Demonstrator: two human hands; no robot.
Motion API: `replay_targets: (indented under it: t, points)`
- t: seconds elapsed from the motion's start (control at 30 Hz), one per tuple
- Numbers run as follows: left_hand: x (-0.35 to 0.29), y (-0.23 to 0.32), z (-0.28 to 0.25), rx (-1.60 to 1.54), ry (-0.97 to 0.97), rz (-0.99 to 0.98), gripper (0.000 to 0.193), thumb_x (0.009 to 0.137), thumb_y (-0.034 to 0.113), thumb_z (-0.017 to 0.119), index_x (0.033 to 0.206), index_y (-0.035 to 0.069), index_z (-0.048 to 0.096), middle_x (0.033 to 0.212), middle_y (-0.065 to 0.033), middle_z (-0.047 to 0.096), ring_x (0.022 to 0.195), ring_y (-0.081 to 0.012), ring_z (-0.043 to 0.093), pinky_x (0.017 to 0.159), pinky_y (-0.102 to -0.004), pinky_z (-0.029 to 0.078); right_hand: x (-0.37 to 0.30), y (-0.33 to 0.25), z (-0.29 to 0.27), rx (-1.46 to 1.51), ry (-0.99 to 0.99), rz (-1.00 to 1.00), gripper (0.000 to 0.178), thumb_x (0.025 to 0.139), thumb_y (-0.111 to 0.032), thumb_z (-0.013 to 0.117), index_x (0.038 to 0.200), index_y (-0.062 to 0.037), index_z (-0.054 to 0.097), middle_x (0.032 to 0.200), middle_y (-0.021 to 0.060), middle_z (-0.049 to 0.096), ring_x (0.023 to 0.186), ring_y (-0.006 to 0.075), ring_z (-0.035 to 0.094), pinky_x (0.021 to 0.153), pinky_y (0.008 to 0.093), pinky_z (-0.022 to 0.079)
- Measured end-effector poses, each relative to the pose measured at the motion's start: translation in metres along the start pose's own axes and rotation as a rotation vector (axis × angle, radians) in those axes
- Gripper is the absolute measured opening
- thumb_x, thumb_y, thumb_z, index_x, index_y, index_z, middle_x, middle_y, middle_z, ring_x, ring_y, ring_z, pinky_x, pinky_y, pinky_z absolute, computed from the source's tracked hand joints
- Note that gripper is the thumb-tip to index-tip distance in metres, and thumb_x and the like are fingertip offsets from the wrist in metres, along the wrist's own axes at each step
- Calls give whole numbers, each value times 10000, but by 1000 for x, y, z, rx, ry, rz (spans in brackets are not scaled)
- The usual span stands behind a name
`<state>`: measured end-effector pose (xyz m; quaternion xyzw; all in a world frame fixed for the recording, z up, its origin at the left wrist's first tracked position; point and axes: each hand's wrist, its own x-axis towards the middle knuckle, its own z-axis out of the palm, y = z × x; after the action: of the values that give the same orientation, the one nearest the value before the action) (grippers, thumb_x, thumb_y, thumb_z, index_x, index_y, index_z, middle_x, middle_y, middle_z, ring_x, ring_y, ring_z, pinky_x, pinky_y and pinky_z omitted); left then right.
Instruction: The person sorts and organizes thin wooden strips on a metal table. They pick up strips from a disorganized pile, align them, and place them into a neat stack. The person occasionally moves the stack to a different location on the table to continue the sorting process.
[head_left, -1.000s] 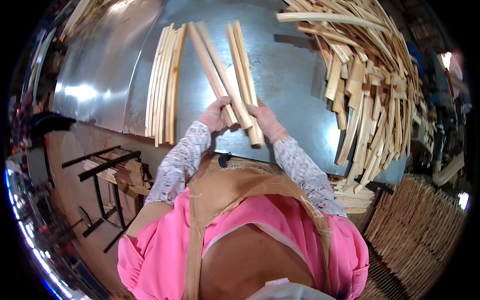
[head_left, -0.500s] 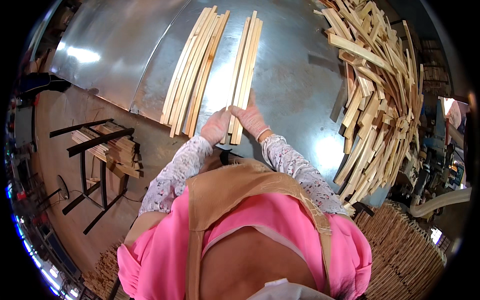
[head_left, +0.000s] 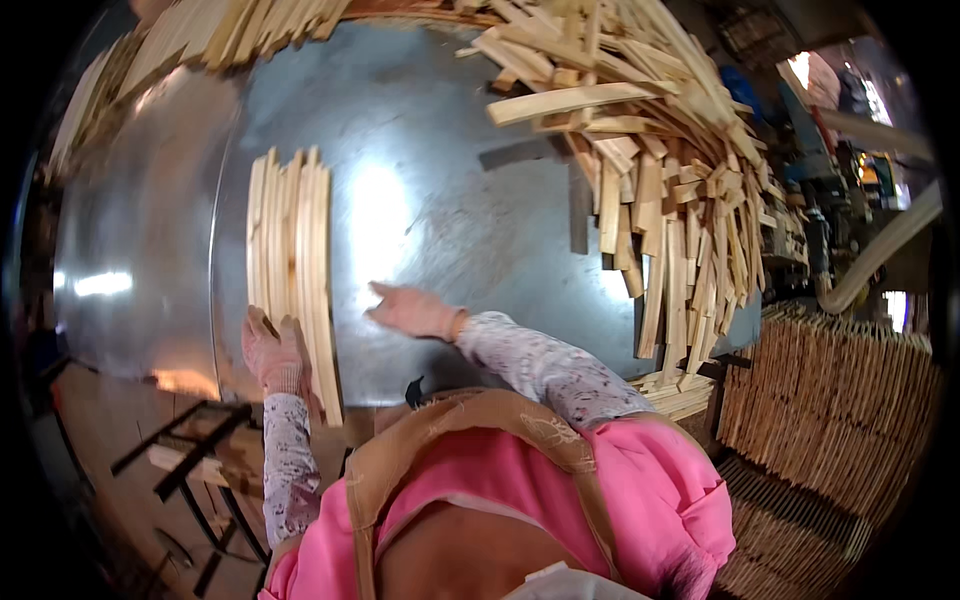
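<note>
Several narrow pale wooden strips (head_left: 318,235) lie side by side in one bundle on the metal tabletop (head_left: 455,230), left of the middle. My left hand (head_left: 273,358), in a thin pinkish glove, is closed around the near end of the strips, fingers on the left side and thumb toward the right. To the right of the bundle, my right hand (head_left: 415,310) hovers low over the metal, apart from the wood. It wears a similar glove and holds nothing; its fingers stretch leftward, a little apart.
A large jumbled heap of wooden pieces (head_left: 660,160) covers the right side of the table. More strips (head_left: 190,45) line its far left edge. A black metal frame (head_left: 195,455) stands on the floor at left. Tall stacks of strips (head_left: 830,400) rise at right.
The two separate groups of strips now lie together as one bundle. My right hand has let go of its strips and moved off them; my left hand has shifted left. The view has turned.
</note>
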<state>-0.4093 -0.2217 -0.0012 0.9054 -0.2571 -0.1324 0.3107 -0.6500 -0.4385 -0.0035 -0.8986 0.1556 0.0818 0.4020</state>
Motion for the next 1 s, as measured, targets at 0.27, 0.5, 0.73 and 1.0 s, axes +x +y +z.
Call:
replay_targets:
  t: [0.27, 0.5, 0.73, 1.0]
  points:
    - [113, 354, 127, 30, 95, 846, 886, 881, 477, 787, 1550, -27, 499, 1563, -283, 507, 1467, -469, 442, 1246, -540, 327, -133, 246, -224, 1633, 1268, 497, 837, 1017, -717, 577, 1509, -48, 470, 1432, 186, 595, 1198, 326, 639, 891, 506, 573]
    - [201, 617, 272, 249, -277, 912, 1002, 909, 754, 647, 1630, 88, 449, 1586, -232, 523, 1322, -361, 592, 1131, -481, 457, -77, 270, -321, 1848, 1433, 203, 990, 925, -734, 694, 1584, -65, 379, 1547, 171, 503, 1370, 351, 542, 1055, 569, 512]
    - [141, 603, 319, 173, -953, 712, 993, 951, 804, 535, 1588, 44, 492, 1364, -281, 689, 1287, -389, 662, 1084, -442, 518, -77, 301, -332, 1713, 1691, 334, 758, 973, -604, 714, 1477, -60, 559, 1330, 172, 665, 1209, 337, 656, 1062, 480, 547]
    - [-58, 392, 337, -539, -867, 444, 818, 1072, 643, 430, 1640, 56, 404, 1514, -293, 586, 1489, -419, 493, 1216, -399, 390, -185, 331, -144, 43, 894, 761, 718, 970, -423, 747, 1440, 62, 504, 1206, 185, 724, 998, 303, 715, 853, 424, 585]
